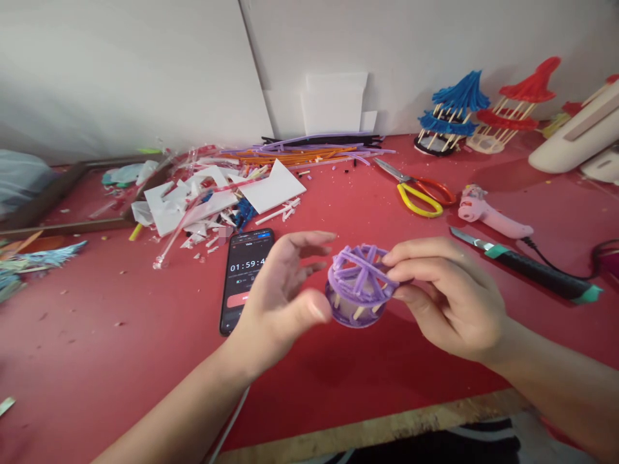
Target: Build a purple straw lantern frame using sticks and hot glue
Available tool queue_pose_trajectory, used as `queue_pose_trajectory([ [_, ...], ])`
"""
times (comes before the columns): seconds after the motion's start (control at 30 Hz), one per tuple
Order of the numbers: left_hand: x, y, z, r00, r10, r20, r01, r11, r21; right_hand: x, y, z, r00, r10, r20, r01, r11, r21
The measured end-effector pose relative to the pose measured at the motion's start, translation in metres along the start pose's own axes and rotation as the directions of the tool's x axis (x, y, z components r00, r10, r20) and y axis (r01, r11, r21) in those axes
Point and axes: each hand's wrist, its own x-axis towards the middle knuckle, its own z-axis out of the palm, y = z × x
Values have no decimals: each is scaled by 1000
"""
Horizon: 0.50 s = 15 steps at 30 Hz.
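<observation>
A small round purple pipe-cleaner structure [360,283] is held above the red table, tilted a little toward me. Crossing purple strips span its top ring, and short pale sticks join that ring to a purple-edged base. My right hand [449,296] pinches the right side of the upper ring between thumb and fingers. On the other side, my left hand [290,290] is open, its fingers and thumb spread around the left edge; whether the thumb tip touches it I cannot tell. Behind my left hand lies a phone [246,258] showing a timer.
Scissors [416,187], a pink glue gun [493,212] and a utility knife [527,267] lie on the right. Blue [452,116] and red [520,109] tiered models stand behind them. Paper scraps [193,200] and pipe cleaners [300,151] cover the back left.
</observation>
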Motion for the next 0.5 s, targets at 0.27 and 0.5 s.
queue_pose_trajectory([
  [0.27,-14,2,5,954,-146,262,142,989,35,-2,1,1,998,-31,63,31,999,11],
  [0.5,-12,4,6,950,-123,286,113,992,50,-2,-1,0,995,-61,81,60,998,9],
])
